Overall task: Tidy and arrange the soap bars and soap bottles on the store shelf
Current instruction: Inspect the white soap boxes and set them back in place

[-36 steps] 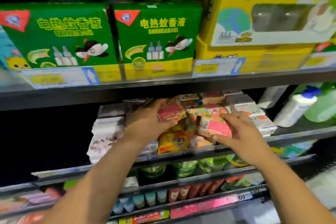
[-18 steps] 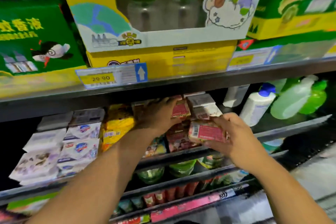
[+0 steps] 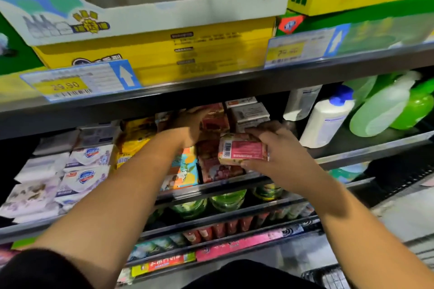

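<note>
My right hand (image 3: pixel 279 159) grips a pink bar (image 3: pixel 244 150) left of the bottle (image 3: pixel 326 119). My left hand (image 3: pixel 190 124) grips a red bar (image 3: pixel 215 119), deeper now.

right hand (image 3: pixel 279 159) gripping pink soap bar (image 3: pixel 243 149), stocked shelf (image 3: pixel 352 157)

- boxes (image 3: pixel 164 51) sit on the upper shelf (image 3: pixel 223 85), with price tags (image 3: pixel 77 82) along its front edge
- middle shelf (image 3: pixel 366 155) just below: soap bar stacks (image 3: pixel 82 171) fill the left and middle, pump bottles (image 3: pixel 326 119) stand to the right
- left hand (image 3: pixel 190 124) grips a soap pack (image 3: pixel 215 121) far back
- right hand (image 3: pixel 284 159) holds a single soap bar (image 3: pixel 244 150) in front of the stacks
- more bottles (image 3: pixel 227 199) sit one shelf down
</note>
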Action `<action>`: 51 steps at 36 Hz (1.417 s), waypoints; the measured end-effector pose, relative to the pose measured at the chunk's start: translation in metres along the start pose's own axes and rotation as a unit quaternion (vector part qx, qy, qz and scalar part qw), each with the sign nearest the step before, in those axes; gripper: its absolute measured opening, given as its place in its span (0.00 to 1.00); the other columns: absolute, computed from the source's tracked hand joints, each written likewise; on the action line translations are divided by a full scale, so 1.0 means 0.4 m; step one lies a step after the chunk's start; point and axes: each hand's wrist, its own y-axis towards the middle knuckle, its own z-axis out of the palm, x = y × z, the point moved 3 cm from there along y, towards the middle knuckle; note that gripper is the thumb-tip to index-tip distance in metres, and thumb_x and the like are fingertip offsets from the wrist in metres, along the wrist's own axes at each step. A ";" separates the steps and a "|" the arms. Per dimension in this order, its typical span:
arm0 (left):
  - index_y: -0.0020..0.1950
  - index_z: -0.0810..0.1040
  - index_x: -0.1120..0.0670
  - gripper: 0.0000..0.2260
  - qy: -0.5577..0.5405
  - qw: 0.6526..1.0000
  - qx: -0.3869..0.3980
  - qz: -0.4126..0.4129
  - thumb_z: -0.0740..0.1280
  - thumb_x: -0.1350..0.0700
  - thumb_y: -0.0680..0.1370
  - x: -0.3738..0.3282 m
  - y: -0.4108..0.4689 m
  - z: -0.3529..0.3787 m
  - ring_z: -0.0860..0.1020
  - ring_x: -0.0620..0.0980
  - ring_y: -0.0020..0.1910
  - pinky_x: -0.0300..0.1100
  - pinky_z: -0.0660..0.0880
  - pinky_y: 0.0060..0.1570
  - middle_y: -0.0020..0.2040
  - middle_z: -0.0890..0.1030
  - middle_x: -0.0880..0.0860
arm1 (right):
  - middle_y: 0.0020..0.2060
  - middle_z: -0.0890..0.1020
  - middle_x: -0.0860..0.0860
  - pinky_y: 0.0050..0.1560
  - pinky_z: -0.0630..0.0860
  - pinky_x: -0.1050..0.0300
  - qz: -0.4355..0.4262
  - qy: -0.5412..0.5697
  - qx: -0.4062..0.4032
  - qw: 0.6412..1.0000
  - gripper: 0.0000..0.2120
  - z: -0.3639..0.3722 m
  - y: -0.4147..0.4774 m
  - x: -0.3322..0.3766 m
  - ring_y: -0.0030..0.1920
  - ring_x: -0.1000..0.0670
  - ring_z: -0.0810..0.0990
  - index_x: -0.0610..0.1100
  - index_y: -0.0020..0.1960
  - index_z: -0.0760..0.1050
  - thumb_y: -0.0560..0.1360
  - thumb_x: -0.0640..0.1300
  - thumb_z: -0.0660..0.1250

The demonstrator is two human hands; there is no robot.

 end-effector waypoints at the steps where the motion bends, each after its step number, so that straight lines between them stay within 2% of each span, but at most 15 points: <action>1: 0.81 0.52 0.43 0.41 -0.009 1.000 0.013 0.010 0.65 0.32 0.73 0.004 0.003 0.004 0.51 0.55 0.80 0.44 0.51 0.76 0.82 0.51 0.50 | 0.67 0.71 0.48 0.68 0.70 0.43 -0.004 0.004 0.005 1.000 0.33 0.006 0.008 -0.002 0.67 0.44 0.70 0.54 0.72 0.70 0.70 0.59 0.75; 5: 0.81 0.51 0.40 0.44 -0.003 1.000 0.018 0.025 0.49 0.20 0.69 0.037 0.011 0.027 0.46 0.51 0.80 0.55 0.47 0.78 0.82 0.47 0.45 | 0.71 0.68 0.51 0.71 0.68 0.44 -0.014 0.002 0.040 0.999 0.34 0.030 0.043 0.003 0.71 0.47 0.67 0.58 0.74 0.67 0.71 0.61 0.74; 10: 0.81 0.51 0.48 0.23 -0.093 0.995 0.033 -0.023 0.47 0.47 0.87 0.048 0.012 0.020 0.43 0.51 0.81 0.50 0.41 0.78 0.82 0.46 0.49 | 0.75 0.64 0.50 0.75 0.61 0.48 -0.005 -0.045 0.072 0.996 0.35 0.060 0.087 0.027 0.75 0.46 0.62 0.62 0.77 0.62 0.73 0.62 0.71; 12: 0.81 0.50 0.48 0.24 -0.102 0.994 0.027 -0.024 0.46 0.45 0.86 0.039 0.009 0.014 0.43 0.51 0.81 0.51 0.43 0.78 0.82 0.46 0.51 | 0.78 0.61 0.50 0.76 0.58 0.49 -0.006 -0.075 0.092 0.993 0.35 0.068 0.110 0.031 0.76 0.45 0.60 0.61 0.77 0.60 0.74 0.61 0.71; 19: 0.79 0.59 0.41 0.26 -0.129 0.992 0.010 -0.014 0.51 0.35 0.82 0.052 0.014 0.033 0.45 0.46 0.80 0.52 0.40 0.78 0.81 0.51 0.44 | 0.77 0.63 0.52 0.74 0.54 0.46 0.003 -0.128 0.094 0.987 0.31 0.110 0.172 0.038 0.75 0.46 0.60 0.60 0.73 0.65 0.74 0.64 0.69; 22: 0.76 0.64 0.35 0.30 -0.156 0.988 0.002 0.007 0.58 0.28 0.75 0.061 0.008 0.041 0.53 0.47 0.80 0.53 0.50 0.78 0.80 0.56 0.41 | 0.73 0.63 0.50 0.74 0.52 0.39 0.034 -0.167 0.070 0.983 0.30 0.114 0.170 0.037 0.73 0.43 0.60 0.57 0.68 0.69 0.71 0.68 0.69; 24: 0.73 0.65 0.31 0.35 -0.176 0.984 0.010 -0.004 0.59 0.21 0.68 0.061 0.006 0.048 0.61 0.47 0.77 0.52 0.59 0.76 0.77 0.63 0.38 | 0.71 0.64 0.48 0.74 0.53 0.37 0.068 -0.162 0.064 0.982 0.37 0.108 0.167 0.035 0.72 0.42 0.61 0.54 0.71 0.66 0.68 0.70 0.69; 27: 0.76 0.67 0.43 0.31 -0.202 0.973 0.092 -0.062 0.63 0.31 0.76 0.038 -0.005 0.057 0.65 0.53 0.75 0.40 0.61 0.68 0.77 0.65 0.46 | 0.72 0.64 0.46 0.72 0.59 0.40 0.100 -0.158 0.074 0.980 0.45 0.085 0.157 0.021 0.72 0.41 0.62 0.52 0.76 0.59 0.68 0.73 0.67; 29: 0.79 0.63 0.49 0.32 -0.171 0.976 0.095 -0.091 0.62 0.35 0.78 0.030 -0.013 0.047 0.63 0.54 0.76 0.42 0.60 0.67 0.78 0.63 0.51 | 0.72 0.65 0.46 0.70 0.61 0.42 0.101 -0.150 0.058 0.982 0.42 0.056 0.139 0.007 0.72 0.41 0.63 0.52 0.75 0.61 0.69 0.73 0.65; 32: 0.79 0.57 0.36 0.44 -0.160 0.986 0.034 -0.019 0.59 0.20 0.66 0.040 -0.018 0.038 0.59 0.52 0.78 0.50 0.59 0.75 0.80 0.57 0.45 | 0.71 0.67 0.48 0.69 0.63 0.44 0.103 -0.108 0.032 0.988 0.42 0.016 0.096 -0.031 0.71 0.41 0.65 0.54 0.74 0.65 0.66 0.74 0.62; 35: 0.76 0.62 0.33 0.34 -0.199 0.979 0.032 -0.015 0.64 0.28 0.71 0.045 -0.015 0.047 0.61 0.51 0.77 0.48 0.61 0.74 0.80 0.60 0.44 | 0.65 0.73 0.48 0.66 0.70 0.46 0.072 -0.078 0.014 0.994 0.41 0.001 0.055 -0.094 0.66 0.40 0.71 0.56 0.69 0.74 0.61 0.75 0.60; 39: 0.75 0.62 0.32 0.29 -0.129 0.992 0.001 0.007 0.64 0.32 0.75 0.041 -0.004 0.044 0.49 0.47 0.80 0.48 0.48 0.78 0.81 0.51 0.42 | 0.63 0.74 0.51 0.67 0.72 0.52 0.053 -0.016 0.034 0.998 0.31 -0.009 0.010 -0.152 0.65 0.46 0.73 0.54 0.68 0.75 0.68 0.60 0.75; 45: 0.66 0.61 0.20 0.28 -0.142 0.990 -0.008 0.023 0.53 0.19 0.66 0.049 -0.005 0.049 0.49 0.46 0.80 0.54 0.50 0.78 0.80 0.52 0.38 | 0.73 0.70 0.57 0.73 0.64 0.59 0.039 0.020 0.006 0.999 0.27 0.015 -0.027 -0.163 0.74 0.54 0.66 0.51 0.73 0.72 0.75 0.51 0.74; 48: 0.68 0.74 0.35 0.20 -0.234 0.972 0.004 0.021 0.68 0.38 0.76 0.014 -0.009 0.034 0.56 0.45 0.78 0.46 0.55 0.77 0.79 0.56 0.42 | 0.75 0.67 0.56 0.74 0.63 0.57 0.055 0.022 -0.001 0.998 0.27 0.028 -0.031 -0.164 0.75 0.53 0.63 0.51 0.73 0.71 0.76 0.49 0.73; 51: 0.60 0.84 0.47 0.11 -0.185 0.982 -0.034 0.026 0.71 0.52 0.79 -0.032 -0.025 0.017 0.56 0.51 0.79 0.41 0.55 0.75 0.80 0.57 0.51 | 0.73 0.70 0.54 0.73 0.64 0.56 0.053 0.006 -0.003 0.999 0.27 0.031 -0.033 -0.166 0.74 0.50 0.65 0.50 0.74 0.71 0.76 0.50 0.72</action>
